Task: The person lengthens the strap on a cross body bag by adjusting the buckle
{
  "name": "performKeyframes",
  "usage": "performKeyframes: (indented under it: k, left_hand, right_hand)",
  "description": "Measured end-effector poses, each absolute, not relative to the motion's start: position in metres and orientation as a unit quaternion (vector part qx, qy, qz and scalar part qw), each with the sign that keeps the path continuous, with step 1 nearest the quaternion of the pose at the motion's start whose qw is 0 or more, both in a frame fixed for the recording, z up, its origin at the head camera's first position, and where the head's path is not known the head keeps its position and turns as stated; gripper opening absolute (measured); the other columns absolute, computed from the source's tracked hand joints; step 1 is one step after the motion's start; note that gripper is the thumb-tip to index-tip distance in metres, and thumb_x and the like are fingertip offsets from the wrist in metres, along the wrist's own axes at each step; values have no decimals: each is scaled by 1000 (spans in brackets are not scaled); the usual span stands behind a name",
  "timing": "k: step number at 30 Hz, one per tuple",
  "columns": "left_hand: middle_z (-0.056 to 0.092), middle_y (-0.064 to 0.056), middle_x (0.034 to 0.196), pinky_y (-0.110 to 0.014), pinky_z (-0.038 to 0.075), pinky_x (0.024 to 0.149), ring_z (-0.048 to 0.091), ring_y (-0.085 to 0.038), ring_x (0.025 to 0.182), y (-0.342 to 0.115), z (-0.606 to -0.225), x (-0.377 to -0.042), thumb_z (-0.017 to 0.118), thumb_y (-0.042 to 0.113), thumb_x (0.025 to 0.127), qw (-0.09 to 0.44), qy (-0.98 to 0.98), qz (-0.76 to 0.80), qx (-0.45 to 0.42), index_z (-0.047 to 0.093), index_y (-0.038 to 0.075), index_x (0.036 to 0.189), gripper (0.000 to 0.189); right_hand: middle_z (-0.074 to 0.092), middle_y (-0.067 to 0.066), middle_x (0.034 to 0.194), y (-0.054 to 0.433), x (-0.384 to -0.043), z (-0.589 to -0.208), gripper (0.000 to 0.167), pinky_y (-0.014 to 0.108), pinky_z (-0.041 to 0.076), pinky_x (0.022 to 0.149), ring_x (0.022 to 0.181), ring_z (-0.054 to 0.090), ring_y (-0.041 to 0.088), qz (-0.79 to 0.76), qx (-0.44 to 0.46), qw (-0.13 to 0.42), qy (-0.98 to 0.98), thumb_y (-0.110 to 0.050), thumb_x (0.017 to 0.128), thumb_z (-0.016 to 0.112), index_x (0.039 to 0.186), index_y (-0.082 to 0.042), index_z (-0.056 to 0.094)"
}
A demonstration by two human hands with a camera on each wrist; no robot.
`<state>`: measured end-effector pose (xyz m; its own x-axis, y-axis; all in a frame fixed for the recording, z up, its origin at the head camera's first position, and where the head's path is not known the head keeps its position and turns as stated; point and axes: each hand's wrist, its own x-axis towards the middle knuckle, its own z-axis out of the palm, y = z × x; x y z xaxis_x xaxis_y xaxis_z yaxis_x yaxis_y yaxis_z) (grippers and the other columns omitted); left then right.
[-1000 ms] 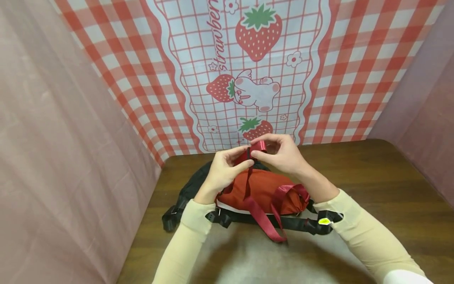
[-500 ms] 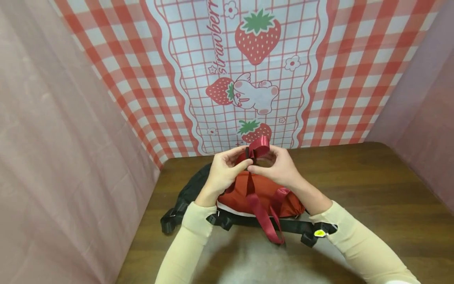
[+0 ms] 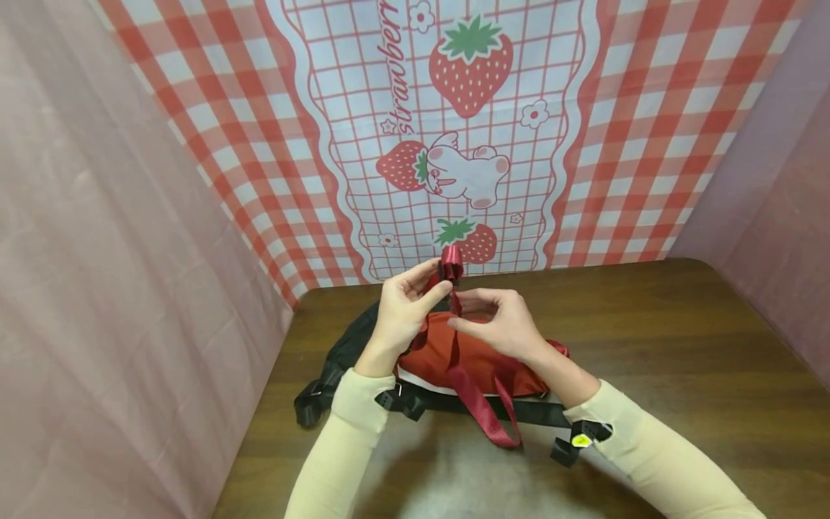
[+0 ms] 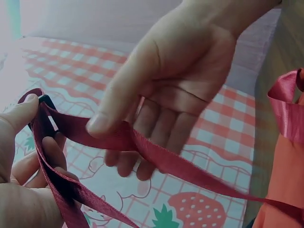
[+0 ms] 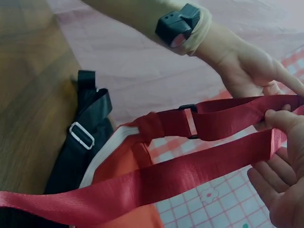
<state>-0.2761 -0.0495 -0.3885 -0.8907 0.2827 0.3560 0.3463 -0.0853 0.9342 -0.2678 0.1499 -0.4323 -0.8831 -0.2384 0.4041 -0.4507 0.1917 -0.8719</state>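
In the head view my left hand (image 3: 402, 313) holds up a dark slider buckle (image 4: 48, 107) with red webbing strap (image 4: 185, 173) threaded through it. A short loop of the strap stands above those fingertips. Just to the right and slightly lower, my right hand (image 3: 509, 324) has the hanging strap between its thumb and fingers. The strap drops from the hands into a long loop over an orange-red bag (image 3: 447, 339) with a white edge. In the right wrist view, another black slider (image 5: 190, 108) sits on the strap near the bag.
Black fabric (image 3: 353, 339) with black straps lies beside and under the bag on the wooden table (image 3: 648, 346). A metal slide ring (image 5: 81, 135) shows on one black strap. A strawberry-print cloth (image 3: 467, 166) hangs behind, with a pink curtain (image 3: 130, 252) at the left.
My right hand has moved down from beside the buckle to the strap beneath it. The strap loop above my left hand has turned and looks narrower. My left hand keeps its hold.
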Motion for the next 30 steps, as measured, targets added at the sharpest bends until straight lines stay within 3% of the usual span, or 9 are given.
performKeyframes:
  k: [2,8,13,21,25,28,30]
  left_hand:
    - [67,-26,142,-22,58,101,70,-21,126,-50,-390,-276,70,1,102,23,-674,-701,-234,63,0,146,45]
    - [67,-26,143,-22,58,101,70,-9,121,-48,-390,-276,71,1,101,22,-672,-701,-237,61,-2,147,47]
    - [66,-29,141,-19,58,97,71,-3,114,-51,-386,-273,69,-2,101,34,-673,-698,-242,60,-6,146,46]
    - [67,-31,137,-21,60,95,72,-6,110,-51,-385,-272,70,1,101,19,-671,-700,-243,60,-4,147,47]
    - [69,-29,136,-21,61,93,72,-7,109,-52,-386,-271,71,2,101,18,-678,-693,-245,61,-3,146,47]
    - [69,-27,137,-21,61,92,72,-7,109,-52,-387,-270,72,2,100,21,-685,-684,-251,62,-2,146,47]
    - [69,-25,139,-21,61,92,72,-8,110,-52,-388,-269,74,2,99,22,-690,-677,-257,63,0,146,48]
  right_hand:
    - [79,15,120,148,-267,-431,44,32,65,92,107,78,19,599,227,94,-762,-10,88,88,130,-3,75]
    - [80,19,114,142,-267,-427,35,25,64,87,100,79,13,623,234,115,-737,-4,88,87,122,-1,77]
    - [80,15,116,143,-263,-443,39,35,65,93,106,79,25,572,246,95,-777,-13,89,88,125,-3,77]
    - [79,16,118,139,-263,-435,42,40,64,95,107,78,30,592,249,114,-758,-8,86,89,126,-6,75]
    - [81,12,112,143,-265,-436,37,34,65,92,101,79,17,584,254,96,-765,-12,88,89,122,-6,78]
    - [79,15,119,156,-267,-435,41,27,63,96,106,75,5,585,283,82,-756,-9,91,85,130,-1,73]
    - [76,20,125,165,-269,-430,43,25,61,98,111,74,3,605,306,96,-729,-2,94,79,136,4,67]
